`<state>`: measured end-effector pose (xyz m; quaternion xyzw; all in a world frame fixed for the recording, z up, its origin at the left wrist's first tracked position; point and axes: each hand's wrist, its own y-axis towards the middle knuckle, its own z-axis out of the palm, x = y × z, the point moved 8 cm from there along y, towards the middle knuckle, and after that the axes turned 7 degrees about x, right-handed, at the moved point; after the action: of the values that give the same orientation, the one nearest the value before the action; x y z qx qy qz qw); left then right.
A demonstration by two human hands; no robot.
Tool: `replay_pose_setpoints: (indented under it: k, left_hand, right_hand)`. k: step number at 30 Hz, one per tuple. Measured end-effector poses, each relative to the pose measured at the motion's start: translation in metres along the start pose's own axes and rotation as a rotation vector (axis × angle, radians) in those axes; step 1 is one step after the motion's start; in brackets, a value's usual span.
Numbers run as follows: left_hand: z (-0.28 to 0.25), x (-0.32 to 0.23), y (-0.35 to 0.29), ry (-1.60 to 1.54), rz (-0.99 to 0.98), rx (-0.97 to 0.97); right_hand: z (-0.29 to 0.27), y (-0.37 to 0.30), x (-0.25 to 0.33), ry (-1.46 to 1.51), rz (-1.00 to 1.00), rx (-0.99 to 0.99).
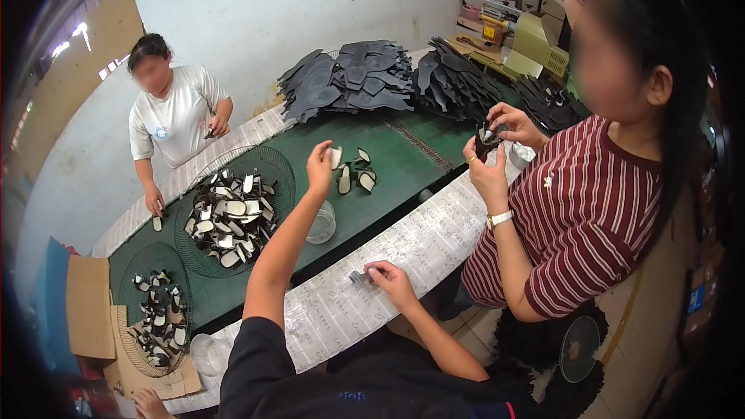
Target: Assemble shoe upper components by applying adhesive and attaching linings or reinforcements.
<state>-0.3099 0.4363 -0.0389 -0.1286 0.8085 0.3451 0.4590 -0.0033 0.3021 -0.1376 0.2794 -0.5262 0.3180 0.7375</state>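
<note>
My left arm reaches across the green work surface [365, 132], and the fingers of my left hand [319, 169] close on a small cream-faced shoe part [336, 157]. Just right of it lie several similar black-and-cream shoe parts [344, 180]. Nearer my body, over the paper-covered table edge [419, 264], my right hand [394, 283] pinches a small grey piece [359, 277] between thumb and fingers. Its exact kind is too small to make out. A clear round tub [320, 225] stands beside my left forearm.
A wire basket [285, 174] heaped with cream-and-black parts and a smaller one [128, 271] stand left. Dark cut sheets [349, 77] are piled behind. A striped-shirted person [574, 209] works close on my right; another in white [178, 109] stands across. A stranger's hand [150, 403] shows lower left.
</note>
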Motion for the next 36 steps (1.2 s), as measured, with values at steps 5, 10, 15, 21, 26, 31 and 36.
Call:
replay_pose_setpoints:
  k: [5, 10, 15, 21, 26, 31, 36]
  left_hand:
    - [-0.031, -0.013, -0.083, -1.039, -0.425, -0.068]
    - [-0.082, -0.048, -0.236, -0.632, -0.436, -0.098]
    - [-0.087, -0.123, -0.353, 0.759, 0.094, 0.157]
    - [-0.079, -0.133, -0.415, 0.683, 0.048, 0.364]
    - [-0.102, -0.124, -0.428, 0.472, -0.008, 0.223]
    - [-0.12, -0.108, -0.438, 0.361, -0.121, 0.053]
    - [-0.127, -0.143, -0.434, 0.48, -0.022, 0.181]
  right_hand:
    - [-0.005, 0.002, 0.0, -0.016, -0.01, -0.016]
    - [-0.008, 0.001, 0.002, -0.023, -0.018, -0.061]
    - [-0.005, -0.002, 0.0, 0.047, -0.018, -0.074]
    - [-0.005, -0.004, 0.003, 0.014, -0.031, -0.063]
    - [-0.008, -0.002, 0.003, -0.023, -0.011, -0.057]
    - [-0.004, -0.009, 0.006, -0.032, -0.032, -0.059]
    - [-0.004, -0.011, -0.001, -0.013, -0.006, -0.064]
